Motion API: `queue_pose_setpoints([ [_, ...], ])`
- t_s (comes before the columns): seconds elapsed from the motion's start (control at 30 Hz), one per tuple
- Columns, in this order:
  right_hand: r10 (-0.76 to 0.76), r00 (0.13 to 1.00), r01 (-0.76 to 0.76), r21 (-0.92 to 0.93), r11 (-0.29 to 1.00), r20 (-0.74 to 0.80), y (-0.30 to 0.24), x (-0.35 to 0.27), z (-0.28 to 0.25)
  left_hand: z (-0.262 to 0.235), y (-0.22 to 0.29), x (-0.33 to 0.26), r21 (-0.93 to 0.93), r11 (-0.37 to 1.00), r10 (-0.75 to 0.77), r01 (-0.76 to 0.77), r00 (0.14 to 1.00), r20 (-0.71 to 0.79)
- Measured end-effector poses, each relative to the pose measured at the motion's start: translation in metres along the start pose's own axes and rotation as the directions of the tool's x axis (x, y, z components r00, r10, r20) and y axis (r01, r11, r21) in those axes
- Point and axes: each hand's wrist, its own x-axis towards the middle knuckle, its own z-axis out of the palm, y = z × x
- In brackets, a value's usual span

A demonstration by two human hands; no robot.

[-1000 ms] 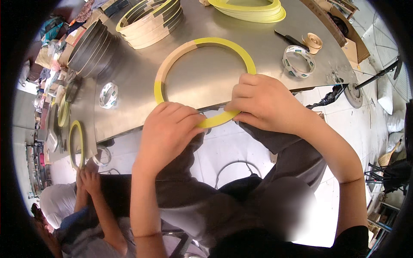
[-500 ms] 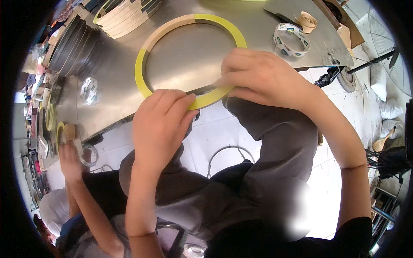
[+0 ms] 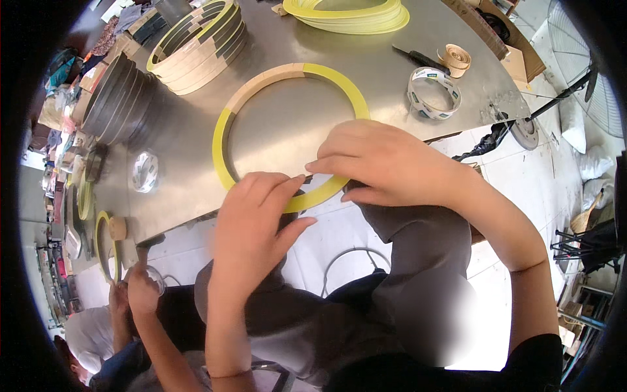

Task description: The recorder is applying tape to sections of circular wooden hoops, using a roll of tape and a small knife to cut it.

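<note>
A flat ring (image 3: 359, 98), mostly yellow-green with a tan stretch at its far left, lies partly on the metal table, its near side over the front edge. My left hand (image 3: 251, 228) grips the near left rim, fingers laid across it and the thumb outside, apart from the fingertips. On the near right rim my right hand (image 3: 385, 160) has its fingers reaching inside the ring and its thumb outside. Between the hands a yellow stretch of rim shows. A small dark piece sits by my left fingertips; its kind is unclear.
Stacked rings stand at the back: tan and black (image 3: 196, 62), dark (image 3: 114, 104), yellow (image 3: 353, 19). Rolls of clear tape lie right (image 3: 434, 98) and left (image 3: 145, 171). A knife (image 3: 421, 59) lies beside a tan strip roll (image 3: 455, 60). A co-worker's hand (image 3: 142, 291) is near another ring.
The view has shifted, so the table shows lower. My left thumb has come away from the rim. My right fingers have spread. The co-worker's hands have moved to the near end of their ring.
</note>
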Motion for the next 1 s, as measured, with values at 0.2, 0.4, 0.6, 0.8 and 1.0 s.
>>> queue_pose_setpoints([
  [0.2,0.019,0.996,-0.017,-0.027,0.999,0.090,0.016,-0.009,-0.019,0.017,0.008,0.005,0.073,0.997,-0.025,0.021,0.998,0.049],
  [0.4,0.081,0.996,-0.082,-0.030,0.996,-0.039,0.004,-0.012,-0.019,0.020,0.011,0.001,0.127,0.992,-0.025,0.021,0.999,0.035],
  [0.6,0.544,0.595,-0.711,-0.072,0.700,-0.592,0.088,-0.084,-0.107,0.021,0.019,0.003,0.099,0.995,-0.008,0.006,1.000,0.021],
  [0.8,0.516,0.831,-0.556,-0.341,0.758,-0.206,0.120,-0.102,-0.120,0.019,0.016,-0.004,0.232,0.972,0.054,-0.043,0.998,-0.038],
  [1.0,0.615,0.782,-0.623,-0.108,0.775,-0.102,0.124,-0.109,-0.119,-0.034,0.090,-0.009,-0.514,0.814,0.216,-0.270,0.963,-0.164],
])
